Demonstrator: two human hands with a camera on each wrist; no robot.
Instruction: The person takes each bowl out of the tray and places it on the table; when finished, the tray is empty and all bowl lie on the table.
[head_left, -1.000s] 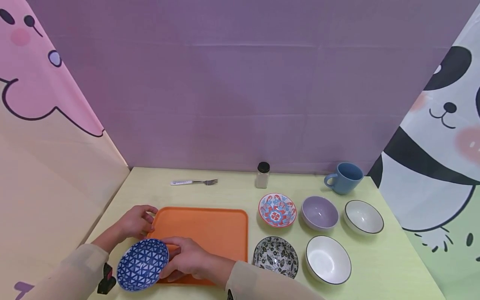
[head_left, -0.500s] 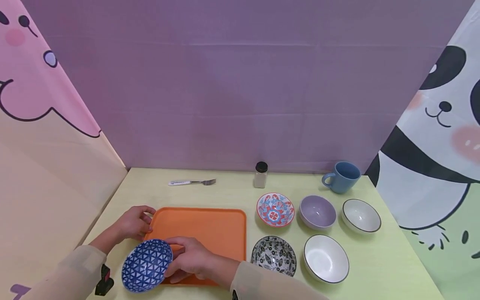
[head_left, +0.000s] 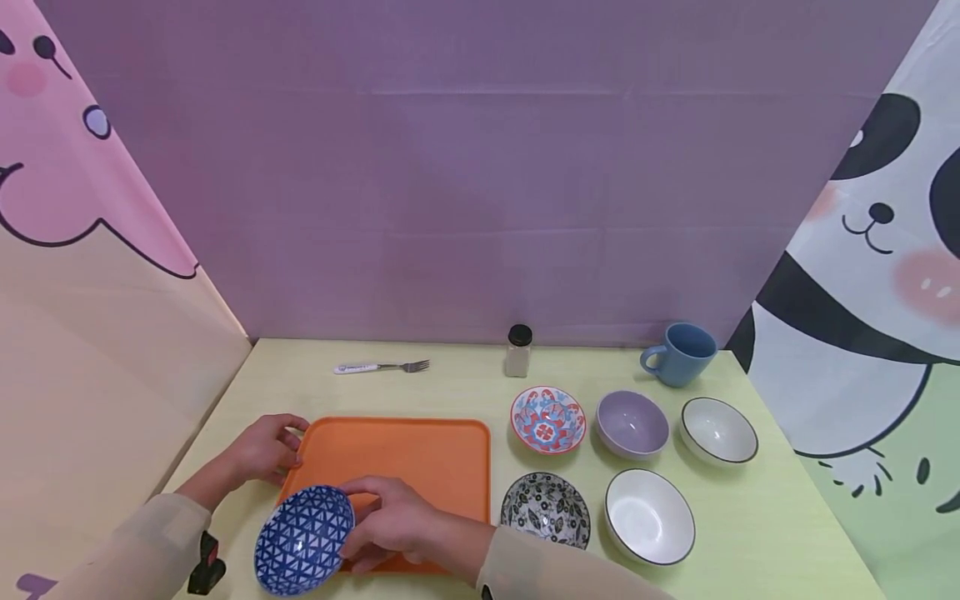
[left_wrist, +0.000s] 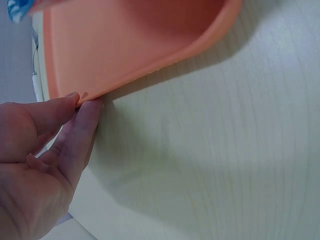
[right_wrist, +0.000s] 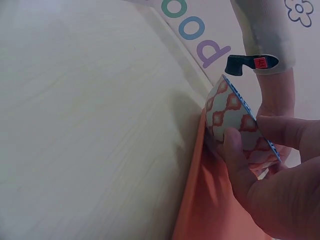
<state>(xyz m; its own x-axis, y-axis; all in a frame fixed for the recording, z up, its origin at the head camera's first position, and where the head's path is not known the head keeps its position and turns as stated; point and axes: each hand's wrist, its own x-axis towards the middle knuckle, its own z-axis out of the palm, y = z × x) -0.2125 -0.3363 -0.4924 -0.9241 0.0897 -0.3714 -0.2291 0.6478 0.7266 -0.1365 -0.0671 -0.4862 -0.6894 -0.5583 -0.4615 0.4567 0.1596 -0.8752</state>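
Note:
My right hand (head_left: 401,525) holds a blue bowl (head_left: 303,540) with white triangles inside, tilted over the front left corner of the orange tray (head_left: 420,467). In the right wrist view the bowl's outside (right_wrist: 232,117) shows red-orange shapes on white, with the thumb against it and fingers at the rim. My left hand (head_left: 264,448) pinches the tray's left edge between thumb and fingers. The left wrist view shows this pinch by the left hand (left_wrist: 55,145) close up, with a shadow under the tray's edge on the pale table.
Right of the tray sit a red-and-blue patterned bowl (head_left: 548,420), a black floral bowl (head_left: 546,508), a purple bowl (head_left: 632,425) and two white bowls (head_left: 649,517). Along the back lie a fork (head_left: 382,367), a black-capped jar (head_left: 518,352) and a blue mug (head_left: 680,354).
The right hand and the blue bowl have shifted a little to the right and toward the front. The left hand stays at the tray's left edge. The head view has turned slightly.

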